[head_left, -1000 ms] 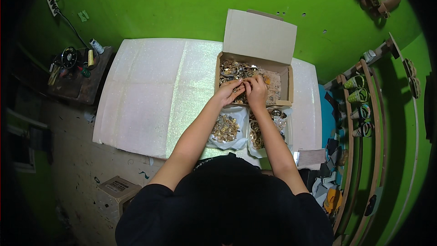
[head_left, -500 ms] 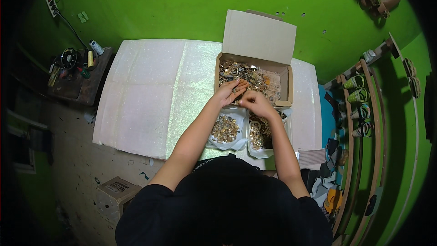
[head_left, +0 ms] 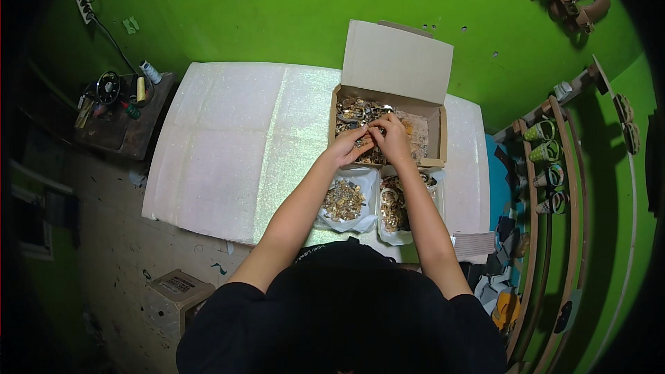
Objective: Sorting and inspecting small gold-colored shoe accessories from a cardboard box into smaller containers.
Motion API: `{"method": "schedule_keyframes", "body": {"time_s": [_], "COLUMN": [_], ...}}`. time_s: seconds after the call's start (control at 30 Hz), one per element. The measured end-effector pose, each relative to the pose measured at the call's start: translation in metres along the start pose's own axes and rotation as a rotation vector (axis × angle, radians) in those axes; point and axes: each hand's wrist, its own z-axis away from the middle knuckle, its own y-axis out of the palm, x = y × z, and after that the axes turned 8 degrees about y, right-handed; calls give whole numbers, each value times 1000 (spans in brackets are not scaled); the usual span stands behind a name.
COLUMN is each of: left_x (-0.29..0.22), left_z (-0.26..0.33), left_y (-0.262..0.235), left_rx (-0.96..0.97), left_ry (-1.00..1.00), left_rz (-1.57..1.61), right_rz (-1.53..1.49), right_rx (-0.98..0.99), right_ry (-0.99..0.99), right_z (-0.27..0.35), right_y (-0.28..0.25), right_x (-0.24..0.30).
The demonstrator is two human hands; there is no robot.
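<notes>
Over the near part of an open cardboard box [head_left: 443, 135] my two hands meet at the fingertips. My left hand [head_left: 348, 147] is turned palm up and cupped, its fingers curled. Small shiny bits show near its palm, too small to name. My right hand [head_left: 393, 140] comes in from the right, fingers pinched together against the left fingers; whatever they hold is hidden. A heap of gold and silver metal pieces [head_left: 357, 109], like shoe buckles and ornaments, fills the box's left side. Below my wrists stand a white bag-lined container of small metal pieces [head_left: 343, 201] and another with larger gold pieces [head_left: 393, 209].
A pale glittery sheet [head_left: 215, 145] covers the table. A wooden rack [head_left: 537, 235] with green sandals [head_left: 540, 137] stands to the right, near fabric scraps [head_left: 495, 284]. At left is a small dark table [head_left: 114, 131] with thread spools [head_left: 142, 86]. A carton [head_left: 180, 298] sits on the floor.
My right hand has moved up and turned, bringing its fingers onto the left hand's fingertips. The left fingers, stretched out before, are more curled. The whole view has shifted slightly.
</notes>
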Motion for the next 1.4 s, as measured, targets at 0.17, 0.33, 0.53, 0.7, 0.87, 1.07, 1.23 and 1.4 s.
{"method": "schedule_keyframes", "body": {"time_s": [0.17,0.33,0.53,0.7,0.87,1.07,1.23,1.4], "left_x": [1,0,0,1,3,1,1,0], "left_z": [-1,-1,-2,-2,-3,-1,-2,-1], "left_y": [-2,1,-1,-1,-5,0,-1,0], "left_rx": [9,9,14,22,13,-14,12,-8], "left_ry": [7,-8,-2,7,10,-1,-2,-1], "left_rz": [7,37,31,58,63,22,33,-8], "right_rz": [26,39,53,54,58,-8,32,75], "right_rx": [-43,-105,-220,-278,-219,-134,-153,-231], "right_ry": [-38,-145,-235,-232,-246,-227,-235,-248], "right_z": [0,1,6,8,4,1,4,11], "right_y": [3,4,11,14,9,4,5,13], "right_x": [0,-8,-10,-12,-8,-9,-10,-11]}}
